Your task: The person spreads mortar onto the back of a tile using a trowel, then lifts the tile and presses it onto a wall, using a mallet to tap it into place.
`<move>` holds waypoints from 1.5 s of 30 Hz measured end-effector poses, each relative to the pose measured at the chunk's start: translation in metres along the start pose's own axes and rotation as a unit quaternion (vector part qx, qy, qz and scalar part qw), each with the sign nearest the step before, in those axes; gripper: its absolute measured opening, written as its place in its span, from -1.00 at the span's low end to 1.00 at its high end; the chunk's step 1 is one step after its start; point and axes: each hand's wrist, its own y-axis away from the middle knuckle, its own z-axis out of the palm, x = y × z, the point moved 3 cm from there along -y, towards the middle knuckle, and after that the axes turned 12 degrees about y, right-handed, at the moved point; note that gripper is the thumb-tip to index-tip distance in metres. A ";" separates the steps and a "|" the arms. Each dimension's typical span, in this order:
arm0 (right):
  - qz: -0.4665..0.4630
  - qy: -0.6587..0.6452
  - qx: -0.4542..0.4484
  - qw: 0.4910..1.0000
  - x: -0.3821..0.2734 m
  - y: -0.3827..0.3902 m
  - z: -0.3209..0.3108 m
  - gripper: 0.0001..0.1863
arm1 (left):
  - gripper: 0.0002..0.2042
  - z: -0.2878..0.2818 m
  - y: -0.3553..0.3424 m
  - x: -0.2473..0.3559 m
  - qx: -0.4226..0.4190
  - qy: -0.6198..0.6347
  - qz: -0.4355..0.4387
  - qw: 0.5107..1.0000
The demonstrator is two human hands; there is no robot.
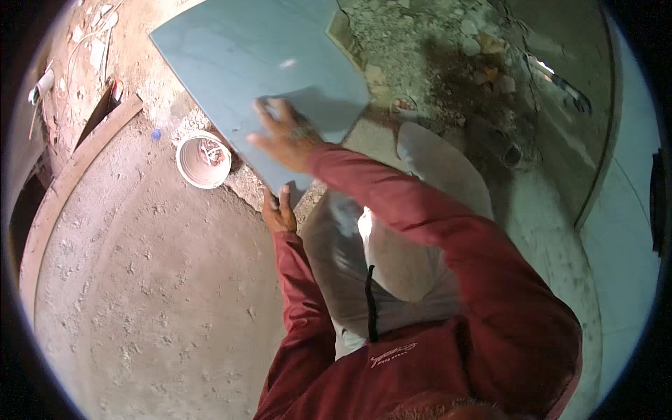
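A large grey-blue tile (238, 52) with a glossy face reaches from the top of the view to just in front of me. My right hand (287, 136) rests on its upper face, with the fingers spread and nothing in them. At the tile's near corner, my left hand (281, 213) grips the edge; a thumb or finger shows against it, while the other fingers are partly hidden. Beside the tile's left edge is a round white plastic pipe opening (203, 159) with pale bits inside.
Broken mortar and rubble (462, 63) lie right of the tile. A dark pipe end (512, 154) sticks out there. Rough concrete floor (161, 280) spreads at left, bordered by a wooden strip (63, 189). A small blue cap (156, 134) lies near the white pipe.
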 end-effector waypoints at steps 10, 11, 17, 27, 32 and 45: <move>0.133 0.163 -0.245 0.946 0.352 -0.026 -0.079 -0.48 | -0.63 0.013 0.000 -0.038 -0.017 0.120 -0.073 0.990; 0.169 0.172 -0.234 0.942 0.350 -0.043 -0.088 -0.45 | -0.65 0.016 0.002 -0.041 -0.011 0.122 -0.084 0.989; 0.064 0.354 -0.177 0.916 0.321 -0.127 -0.073 -0.11 | -0.68 0.030 -0.003 -0.054 0.027 0.211 -0.001 0.977; 0.003 0.379 -0.230 0.896 0.301 -0.223 -0.079 -0.02 | -0.66 0.059 -0.001 -0.096 0.088 0.330 0.071 0.937; -0.001 0.392 -0.104 0.914 0.338 -0.211 -0.088 -0.27 | -0.61 0.060 0.005 -0.109 0.144 0.308 0.090 0.936; -0.041 0.364 0.024 0.930 0.372 -0.199 -0.222 -0.64 | -0.69 0.067 0.000 -0.088 0.123 0.333 0.100 0.929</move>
